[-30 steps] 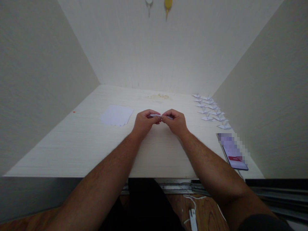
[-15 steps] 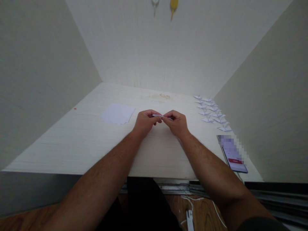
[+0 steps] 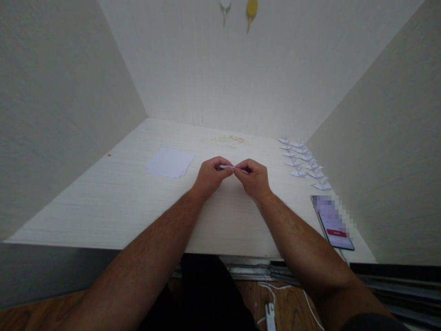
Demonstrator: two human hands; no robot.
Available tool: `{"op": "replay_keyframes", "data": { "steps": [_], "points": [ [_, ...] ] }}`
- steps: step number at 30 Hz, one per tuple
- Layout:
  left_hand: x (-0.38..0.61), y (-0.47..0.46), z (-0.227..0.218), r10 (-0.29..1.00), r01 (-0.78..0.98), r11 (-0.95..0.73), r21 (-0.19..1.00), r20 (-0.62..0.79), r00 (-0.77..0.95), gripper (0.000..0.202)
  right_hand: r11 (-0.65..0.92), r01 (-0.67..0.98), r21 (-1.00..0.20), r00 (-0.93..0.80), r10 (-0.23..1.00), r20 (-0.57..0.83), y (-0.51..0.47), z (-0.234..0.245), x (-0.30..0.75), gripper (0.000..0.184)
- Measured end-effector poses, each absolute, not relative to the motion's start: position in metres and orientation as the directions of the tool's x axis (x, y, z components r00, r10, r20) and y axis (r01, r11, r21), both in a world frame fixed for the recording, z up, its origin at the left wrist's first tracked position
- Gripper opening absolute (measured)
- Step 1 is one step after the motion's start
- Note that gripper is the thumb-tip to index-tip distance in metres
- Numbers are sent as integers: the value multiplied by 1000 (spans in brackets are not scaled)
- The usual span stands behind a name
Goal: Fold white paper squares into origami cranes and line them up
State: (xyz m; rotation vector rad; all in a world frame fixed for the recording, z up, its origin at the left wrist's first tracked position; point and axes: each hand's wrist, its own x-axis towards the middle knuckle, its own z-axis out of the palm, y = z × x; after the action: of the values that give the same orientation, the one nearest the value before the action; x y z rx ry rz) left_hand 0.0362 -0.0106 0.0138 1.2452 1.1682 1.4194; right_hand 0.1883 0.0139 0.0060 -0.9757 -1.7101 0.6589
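A small folded piece of white paper is pinched between both hands over the middle of the table. My left hand grips its left part, thumb and fingers closed. From the other side my right hand pinches it, the fingertips of both hands meeting or nearly so. Most of the paper is hidden by the fingers, so its exact folds cannot be made out. Left of my left hand lies a stack of white paper sheets. To the right, folded paper cranes stand in two rows.
A phone with a lit, partly blurred screen lies at the table's right edge, a cable beneath it. Walls enclose the white table at left, back and right. Two hooks, one yellow, hang on the back wall. A white power strip is on the floor.
My left hand has shifted very slightly right, its fingers closer around the paper. My right hand holds nearly the same pose. The whole view has moved a little.
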Motion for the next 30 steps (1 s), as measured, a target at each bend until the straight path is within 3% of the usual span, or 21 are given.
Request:
{"op": "replay_keyframes", "data": {
  "steps": [20,30],
  "points": [
    [34,-8,8,981,-52,-148,988,139,-139,16,450,275,-850,-152,893,424,10,10,185,13],
    [35,-3,5,988,-191,-97,977,72,-137,16,530,334,-779,-240,847,474,11,15,188,15]
  ]
}}
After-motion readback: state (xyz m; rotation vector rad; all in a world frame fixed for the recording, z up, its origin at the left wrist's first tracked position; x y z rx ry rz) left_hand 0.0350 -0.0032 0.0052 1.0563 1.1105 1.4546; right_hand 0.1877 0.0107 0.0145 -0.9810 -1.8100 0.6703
